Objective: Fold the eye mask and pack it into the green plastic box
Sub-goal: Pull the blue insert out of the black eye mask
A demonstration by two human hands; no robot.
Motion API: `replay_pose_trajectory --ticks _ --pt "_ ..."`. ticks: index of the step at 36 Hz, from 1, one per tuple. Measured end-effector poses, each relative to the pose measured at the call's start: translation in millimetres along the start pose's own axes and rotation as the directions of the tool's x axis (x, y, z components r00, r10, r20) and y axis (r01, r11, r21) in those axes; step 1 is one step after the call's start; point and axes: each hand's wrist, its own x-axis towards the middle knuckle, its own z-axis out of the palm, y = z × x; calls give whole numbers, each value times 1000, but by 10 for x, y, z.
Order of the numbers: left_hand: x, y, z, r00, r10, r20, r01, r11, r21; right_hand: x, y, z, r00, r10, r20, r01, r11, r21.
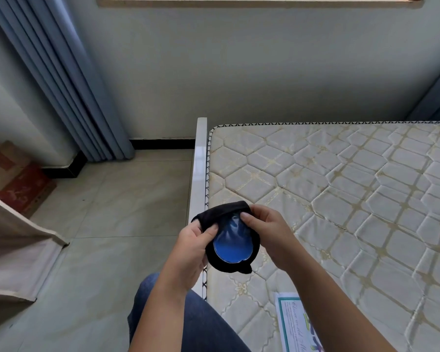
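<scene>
Folding is underway at lower centre: left hand (192, 246) and right hand (267, 231) are pinching the eye mask (230, 243) closed; the green box, unseen, needs locating next.

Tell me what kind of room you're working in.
Probably a bedroom: a bare quilted mattress in a white bed frame, floor-length blue curtains and a tiled floor.

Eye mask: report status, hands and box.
Left hand and right hand both gripping eye mask, folded, held above mattress edge. Green box not in view. Nothing in the way.
</scene>
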Motion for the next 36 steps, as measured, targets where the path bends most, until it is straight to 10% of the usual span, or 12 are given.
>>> replay_pose_trajectory --ticks 9,19,29,36 --pt "9 -43 82 998 25 -49 -29 997 -70 15 39 44 939 -194 -283 111 952 -284" --pt "9 -49 164 998 60 -5 -60 995 -78 -110 28 164 731 -683 -8 392 428 -814" --pt "-29 -6 127 994 89 62 -91 995 31 -127 88 236 701 -668 251 581 331 -744" --pt "-33 0 95 993 22 116 -47 974 221 -42 101 161 856 -361 371 507 445 -738"
